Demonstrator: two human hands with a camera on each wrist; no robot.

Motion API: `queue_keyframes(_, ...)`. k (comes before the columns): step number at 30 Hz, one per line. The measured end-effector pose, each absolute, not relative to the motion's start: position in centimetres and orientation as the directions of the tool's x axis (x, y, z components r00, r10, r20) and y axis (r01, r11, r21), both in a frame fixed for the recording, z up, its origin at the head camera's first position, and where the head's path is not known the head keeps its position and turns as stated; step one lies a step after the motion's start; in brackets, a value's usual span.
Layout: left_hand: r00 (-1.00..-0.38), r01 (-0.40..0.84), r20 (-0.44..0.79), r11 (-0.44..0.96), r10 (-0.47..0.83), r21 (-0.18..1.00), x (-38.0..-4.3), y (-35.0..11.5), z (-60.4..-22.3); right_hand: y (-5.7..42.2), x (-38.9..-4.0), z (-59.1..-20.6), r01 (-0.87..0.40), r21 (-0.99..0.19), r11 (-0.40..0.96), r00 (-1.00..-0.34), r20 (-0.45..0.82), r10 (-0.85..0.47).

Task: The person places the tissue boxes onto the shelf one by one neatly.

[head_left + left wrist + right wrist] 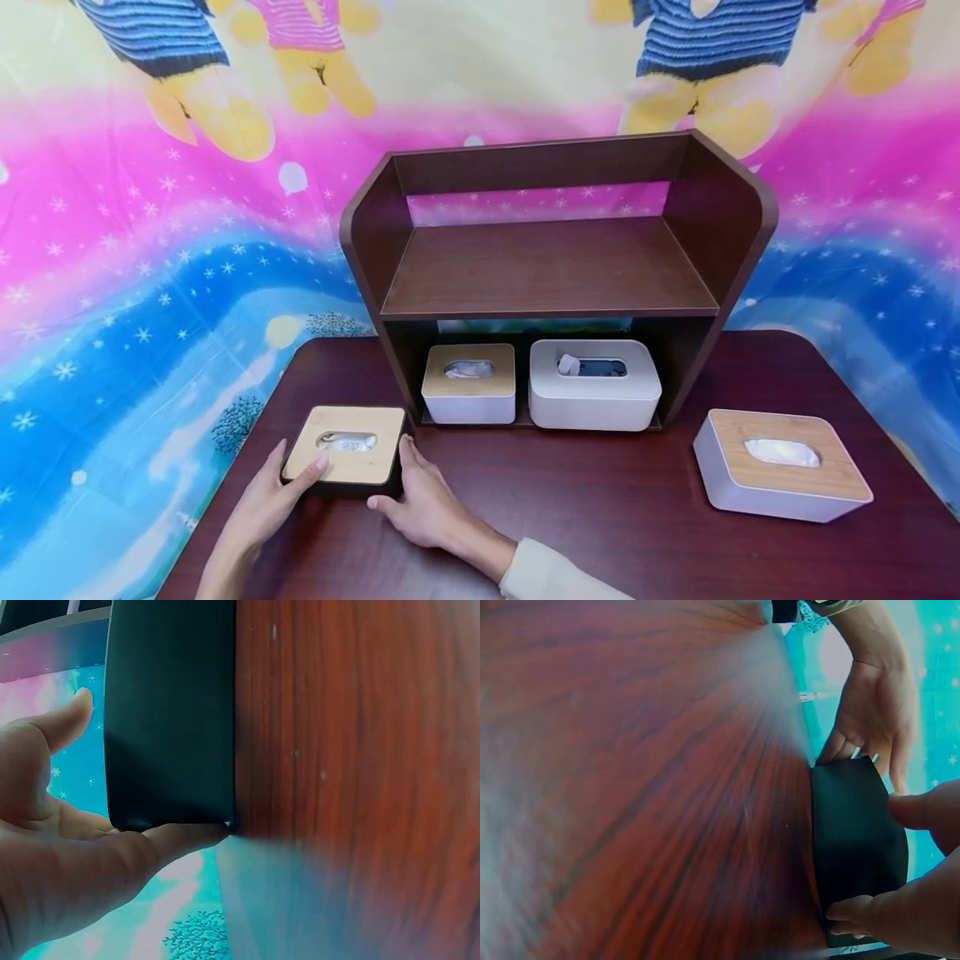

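A black tissue box point(342, 446) with a light wooden lid sits on the table at the left, tissue showing in its oval slot. My left hand point(264, 506) is at its left side, thumb over the front left of the lid; in the left wrist view that thumb stands apart from the black wall point(171, 712) while straight fingers touch the box's end. Along the right side lie the extended fingers of my right hand point(429, 497), its thumb near the front right corner. Both hands flank the same box in the right wrist view, with its dark wall point(859, 832) between them.
A brown two-tier shelf point(555, 267) stands at the back. On its lower level are a wood-lidded white tissue box point(470, 407) and a larger all-white one point(595, 408). Another wood-lidded white tissue box point(780, 492) sits at the right of the table point(600, 508). A patterned cloth point(187, 292) hangs behind.
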State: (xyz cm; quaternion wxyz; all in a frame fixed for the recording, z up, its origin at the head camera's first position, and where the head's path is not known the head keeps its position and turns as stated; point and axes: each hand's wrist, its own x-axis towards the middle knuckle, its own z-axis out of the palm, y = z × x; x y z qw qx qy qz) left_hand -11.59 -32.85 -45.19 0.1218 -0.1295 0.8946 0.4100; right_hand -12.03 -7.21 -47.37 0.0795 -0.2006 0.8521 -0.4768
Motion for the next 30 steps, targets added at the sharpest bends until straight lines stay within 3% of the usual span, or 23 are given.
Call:
queue_keyframes(8,-0.957,-0.275,-0.270,0.622,-0.106,0.733,-10.0,-32.0,-45.2,-6.8,-11.9,-48.2,-0.306,-0.850,0.428,-0.912,0.132,-0.389)
queue_keyframes(18,-0.951,-0.289,-0.294,0.593,-0.090,0.751,-8.3,-30.9,-43.8,-5.5,-10.6,-46.4,-0.235,-0.860,0.452,-0.938,0.078,-0.338)
queue_keyframes(30,-0.963,-0.214,-0.266,0.679,-0.028,0.702,-7.2,-29.7,-41.7,-2.4,-9.5,-43.9,-0.242,-0.857,0.455,-0.937,0.085,-0.338)
